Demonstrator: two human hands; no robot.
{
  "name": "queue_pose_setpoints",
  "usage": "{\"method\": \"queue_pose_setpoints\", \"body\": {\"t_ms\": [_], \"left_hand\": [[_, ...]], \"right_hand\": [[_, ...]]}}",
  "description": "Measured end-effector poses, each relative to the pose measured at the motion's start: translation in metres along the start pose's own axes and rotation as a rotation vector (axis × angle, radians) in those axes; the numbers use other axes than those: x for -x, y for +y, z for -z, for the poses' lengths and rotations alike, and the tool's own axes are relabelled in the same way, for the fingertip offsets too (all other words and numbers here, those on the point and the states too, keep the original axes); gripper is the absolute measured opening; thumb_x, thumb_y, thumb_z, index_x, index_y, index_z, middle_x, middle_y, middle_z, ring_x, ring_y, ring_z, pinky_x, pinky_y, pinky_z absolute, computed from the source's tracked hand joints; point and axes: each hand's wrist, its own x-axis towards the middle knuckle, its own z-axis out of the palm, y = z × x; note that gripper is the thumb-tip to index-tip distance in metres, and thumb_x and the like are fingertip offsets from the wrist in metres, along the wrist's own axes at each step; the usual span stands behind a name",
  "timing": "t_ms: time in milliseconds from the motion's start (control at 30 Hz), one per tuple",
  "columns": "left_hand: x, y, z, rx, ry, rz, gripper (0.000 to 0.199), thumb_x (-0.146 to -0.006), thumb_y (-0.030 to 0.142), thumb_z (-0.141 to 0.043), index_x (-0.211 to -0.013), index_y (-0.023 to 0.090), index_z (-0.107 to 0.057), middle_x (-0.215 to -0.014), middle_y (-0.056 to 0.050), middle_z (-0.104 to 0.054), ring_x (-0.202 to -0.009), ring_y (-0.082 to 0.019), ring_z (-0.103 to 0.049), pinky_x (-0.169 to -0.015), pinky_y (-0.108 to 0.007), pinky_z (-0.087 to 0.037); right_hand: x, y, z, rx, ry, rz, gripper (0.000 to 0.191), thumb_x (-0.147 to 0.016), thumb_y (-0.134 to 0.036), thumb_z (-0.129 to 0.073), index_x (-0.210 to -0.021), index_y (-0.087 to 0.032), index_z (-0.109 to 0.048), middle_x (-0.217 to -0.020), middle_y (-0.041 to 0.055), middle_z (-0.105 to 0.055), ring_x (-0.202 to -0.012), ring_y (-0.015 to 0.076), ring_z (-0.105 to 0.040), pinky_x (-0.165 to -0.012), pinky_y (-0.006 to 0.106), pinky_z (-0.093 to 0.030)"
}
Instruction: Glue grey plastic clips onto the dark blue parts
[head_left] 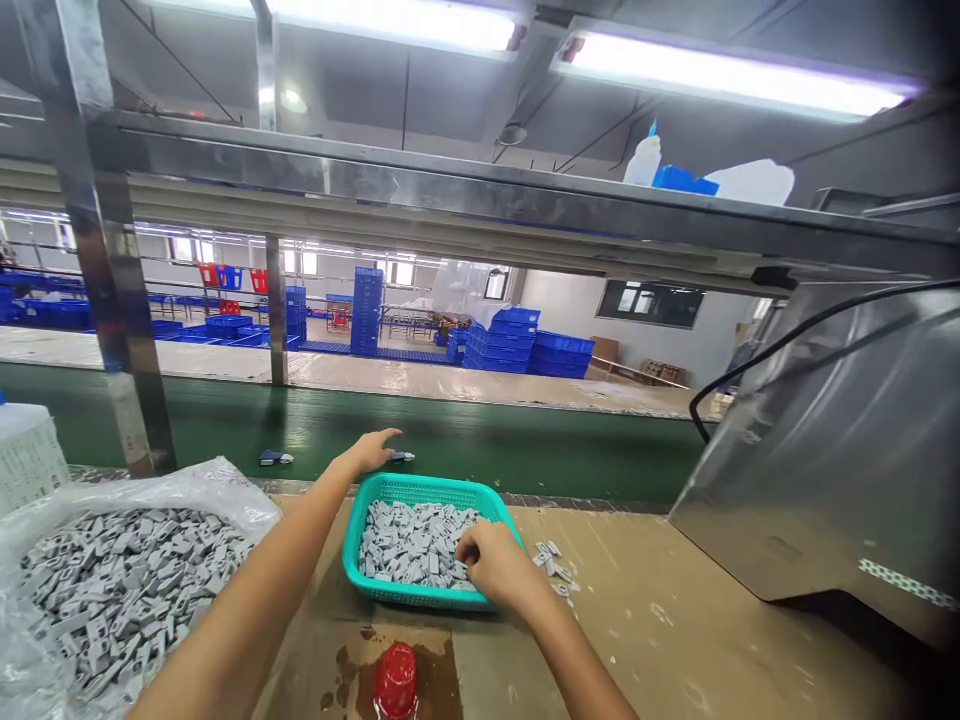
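A teal basket (420, 598) full of small grey parts (416, 540) sits on the brown work surface. My left hand (371, 452) reaches past the basket's far left edge over the green belt, fingers apart, beside a small dark-blue and white piece (402, 457). At the basket's right side my right hand (495, 562) is over the grey parts with its fingers curled together; whatever they hold, if anything, is hidden. A second blue and white piece (275, 458) lies on the belt to the left.
Left is a clear plastic bag (251, 508) of grey parts. A red object (396, 680) sits in front of the basket on a wet patch. Loose grey parts (553, 568) lie right of it. The green belt (480, 440) runs behind; a metal housing (832, 440) stands right.
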Motion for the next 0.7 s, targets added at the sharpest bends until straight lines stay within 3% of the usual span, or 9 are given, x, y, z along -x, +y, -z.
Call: {"method": "queue_pose_setpoints", "body": {"t_ms": [100,233,367,533,633,700], "left_hand": [[-0.019,0.015,-0.004,0.022,-0.076,0.004,0.033,-0.084,0.030,-0.049,-0.114,0.016,-0.048,-0.115,-0.009,-0.051,-0.098,-0.020,-0.053,-0.082,-0.040,-0.046],[-0.023,0.029,-0.013,0.037,-0.151,0.057,0.030,-0.084,0.029,-0.049,-0.110,0.015,-0.051,-0.111,-0.008,-0.053,-0.095,-0.019,-0.054,-0.080,-0.039,-0.047],[-0.006,0.029,-0.004,0.119,-0.058,0.155,0.028,-0.084,0.029,-0.049,-0.108,0.016,-0.052,-0.110,-0.008,-0.054,-0.095,-0.018,-0.054,-0.080,-0.038,-0.047],[0.042,0.040,0.027,0.394,0.188,0.240,0.037,-0.085,0.029,-0.045,-0.119,0.015,-0.041,-0.113,-0.010,-0.048,-0.094,-0.020,-0.053,-0.076,-0.038,-0.047],[0.090,0.059,0.037,0.618,0.138,0.260,0.033,-0.087,0.025,-0.032,-0.117,0.015,-0.037,-0.094,-0.007,-0.052,-0.072,-0.013,-0.055,-0.054,-0.024,-0.046],[0.129,0.073,0.038,0.767,0.018,0.248,0.031,-0.086,0.033,-0.029,-0.109,0.018,-0.042,-0.077,-0.001,-0.050,-0.055,-0.009,-0.049,-0.040,-0.017,-0.036]], "right_hand": [[0.001,0.000,-0.002,-0.005,0.027,-0.018,0.037,-0.053,0.011,-0.045,-0.065,-0.013,-0.070,-0.066,0.0066,-0.067,-0.066,0.0163,-0.060,-0.053,0.019,-0.040],[0.003,-0.001,-0.004,-0.053,0.100,-0.017,0.038,-0.056,0.009,-0.045,-0.070,-0.016,-0.070,-0.068,0.0042,-0.066,-0.068,0.0162,-0.059,-0.058,0.021,-0.041],[0.002,0.000,-0.002,-0.128,0.230,-0.039,0.034,-0.060,0.006,-0.044,-0.071,-0.014,-0.069,-0.075,0.0070,-0.066,-0.076,0.0200,-0.059,-0.068,0.027,-0.043],[-0.001,-0.004,0.006,-0.297,0.289,-0.057,0.026,-0.063,0.003,-0.047,-0.063,-0.014,-0.068,-0.061,0.0049,-0.065,-0.063,0.0188,-0.062,-0.060,0.028,-0.048],[0.007,-0.022,0.016,-0.430,0.310,-0.028,0.017,-0.069,-0.005,-0.050,-0.070,-0.012,-0.065,-0.059,0.0027,-0.064,-0.055,0.0154,-0.062,-0.053,0.024,-0.049],[0.023,-0.041,0.026,-0.497,0.366,0.037,0.014,-0.072,-0.010,-0.051,-0.079,-0.014,-0.063,-0.068,0.0024,-0.065,-0.062,0.0141,-0.063,-0.057,0.022,-0.050]]}}
